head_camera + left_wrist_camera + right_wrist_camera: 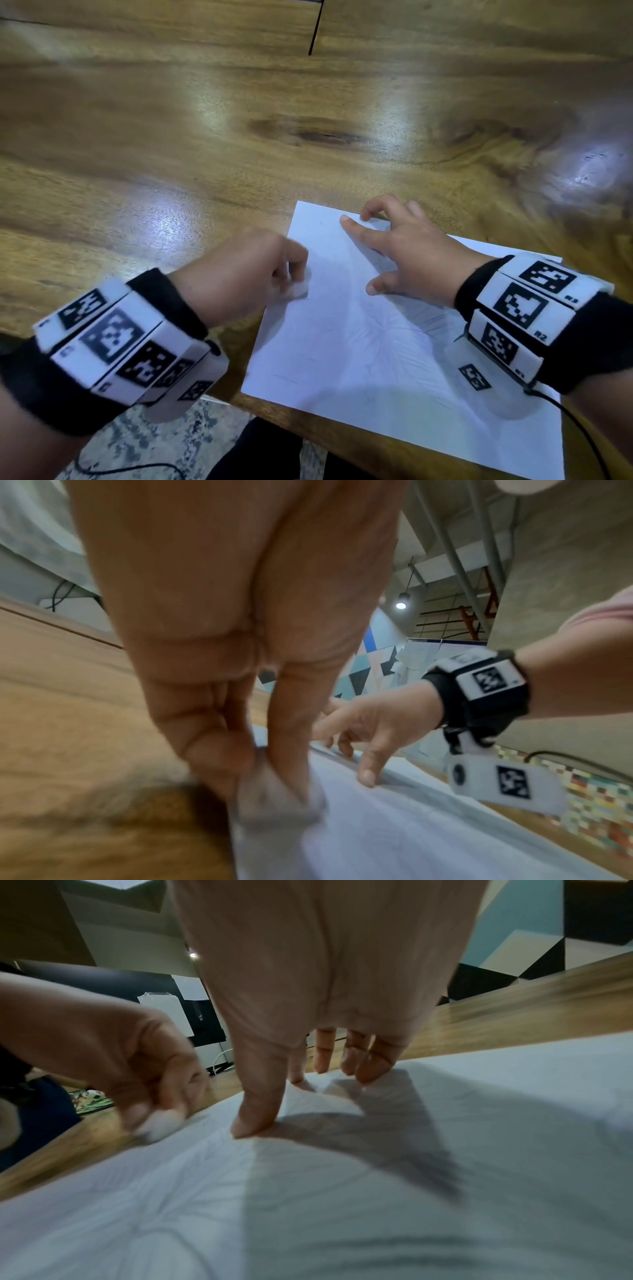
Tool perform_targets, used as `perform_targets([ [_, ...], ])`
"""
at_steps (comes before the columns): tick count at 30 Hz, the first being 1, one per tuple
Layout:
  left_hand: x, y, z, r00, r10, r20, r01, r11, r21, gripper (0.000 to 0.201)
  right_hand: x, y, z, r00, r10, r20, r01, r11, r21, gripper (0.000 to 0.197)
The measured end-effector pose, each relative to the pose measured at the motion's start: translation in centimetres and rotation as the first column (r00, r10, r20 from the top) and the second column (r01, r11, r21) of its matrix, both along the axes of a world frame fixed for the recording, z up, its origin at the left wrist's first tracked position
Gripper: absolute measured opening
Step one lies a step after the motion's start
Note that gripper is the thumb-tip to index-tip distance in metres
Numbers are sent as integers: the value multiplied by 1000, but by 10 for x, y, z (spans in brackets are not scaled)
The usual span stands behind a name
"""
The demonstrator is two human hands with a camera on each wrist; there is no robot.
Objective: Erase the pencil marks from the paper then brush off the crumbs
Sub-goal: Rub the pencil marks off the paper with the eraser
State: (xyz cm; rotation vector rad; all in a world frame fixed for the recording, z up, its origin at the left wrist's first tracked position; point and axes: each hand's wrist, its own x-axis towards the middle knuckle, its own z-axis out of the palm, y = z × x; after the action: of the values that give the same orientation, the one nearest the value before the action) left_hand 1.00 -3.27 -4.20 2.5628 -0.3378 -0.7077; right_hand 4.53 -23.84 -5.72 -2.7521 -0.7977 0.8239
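Near the worktop's (171, 144) near edge, the thin, crease-prone paper (359, 349) lies pinned by the right hand's (407, 246) spread fingers while the left hand (246, 277) pinches a small, soft eraser (299, 289) at its left edge.

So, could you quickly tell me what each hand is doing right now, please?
Left hand: fingers pinch a white eraser at the paper's left edge.
Right hand: open, spread fingertips pressing the paper down.
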Motion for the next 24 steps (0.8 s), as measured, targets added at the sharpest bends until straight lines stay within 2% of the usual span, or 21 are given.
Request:
perform_targets([
  [2,0,3,4,988,-83,-132,89,995,42,16,0,0,-1,1000,1,2,-1,1000,7,87],
  [4,10,-2,6,988,-68,-139,75,996,46,14,0,0,-2,1000,1,11,-1,1000,14,87],
  [6,28,-15,5,1000,4,-14,-4,1000,17,7,0,-1,-3,1000,-1,23,0,1000,19,87],
  [9,48,-33,6,979,142,149,-140,990,-22,9,0,-1,-2,1000,6,30,-7,1000,26,87],
  [11,44,-36,6,975,119,189,-124,992,11,8,0,-1,-2,1000,12,29,-13,999,38,87],
  [14,21,-29,5,994,-27,102,23,999,40,6,0,-2,-2,999,15,30,-17,999,50,87],
  [16,9,-25,2,997,-64,49,63,997,39,8,1,-1,-2,1000,12,24,-13,998,61,87],
  [21,1,-23,-2,994,-11,106,6,999,43,14,0,-10,-1,999,-33,25,29,991,132,83],
  [24,6,-25,6,1000,6,1,-6,998,57,9,-1,-18,0,999,-22,45,16,991,130,80],
])
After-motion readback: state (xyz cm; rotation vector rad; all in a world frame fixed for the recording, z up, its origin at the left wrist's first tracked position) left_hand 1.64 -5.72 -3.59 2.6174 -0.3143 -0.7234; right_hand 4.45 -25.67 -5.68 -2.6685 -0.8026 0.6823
